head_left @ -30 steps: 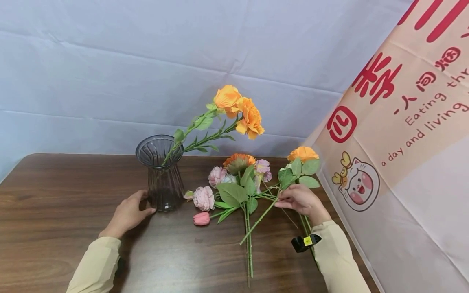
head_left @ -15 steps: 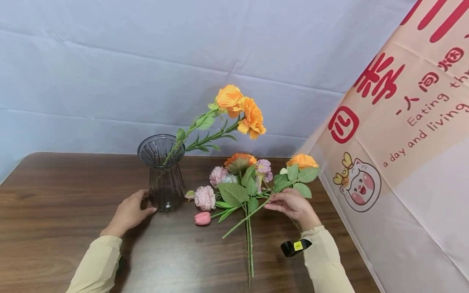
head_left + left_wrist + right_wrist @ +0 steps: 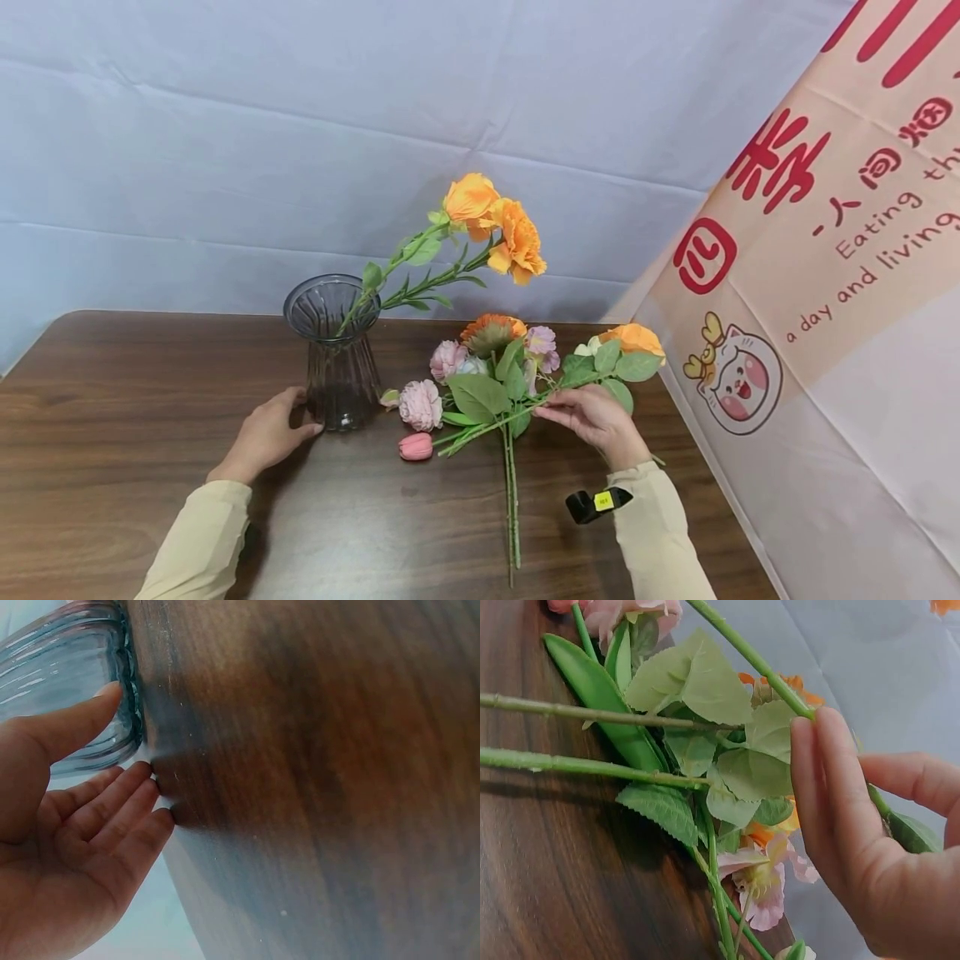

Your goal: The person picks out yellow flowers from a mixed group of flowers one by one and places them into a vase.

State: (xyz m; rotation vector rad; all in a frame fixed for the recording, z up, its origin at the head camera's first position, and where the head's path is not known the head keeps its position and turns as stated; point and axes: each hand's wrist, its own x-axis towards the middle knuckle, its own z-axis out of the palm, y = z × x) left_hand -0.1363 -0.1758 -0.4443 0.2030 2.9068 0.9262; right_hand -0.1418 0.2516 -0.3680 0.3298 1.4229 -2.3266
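My left hand (image 3: 266, 437) is at the base of the ribbed grey glass vase (image 3: 341, 383). In the left wrist view its thumb overlaps the glass and its fingers stretch out loosely, tips close to the table. Two orange flowers (image 3: 491, 221) lean rightward out of the vase. My right hand (image 3: 592, 421) pinches the green stem (image 3: 754, 656) of an orange rose (image 3: 633, 340) between thumb and fingers. This rose slants over the other flowers, bloom to the right, its cut end pointing left toward the pink tulip (image 3: 416, 447).
On the wooden table (image 3: 135, 417) lie more artificial flowers: a pale pink bloom (image 3: 421, 406), a dark orange bloom (image 3: 495, 329) and a lilac bloom (image 3: 542, 343). Their stems (image 3: 512, 508) point to the front. A pale cloth wall (image 3: 225, 167) stands behind, a printed cloth (image 3: 825, 333) to the right.
My right hand has moved left with the orange rose, and the stem has turned flatter, its cut end shifting left and up. The left hand stays by the vase.
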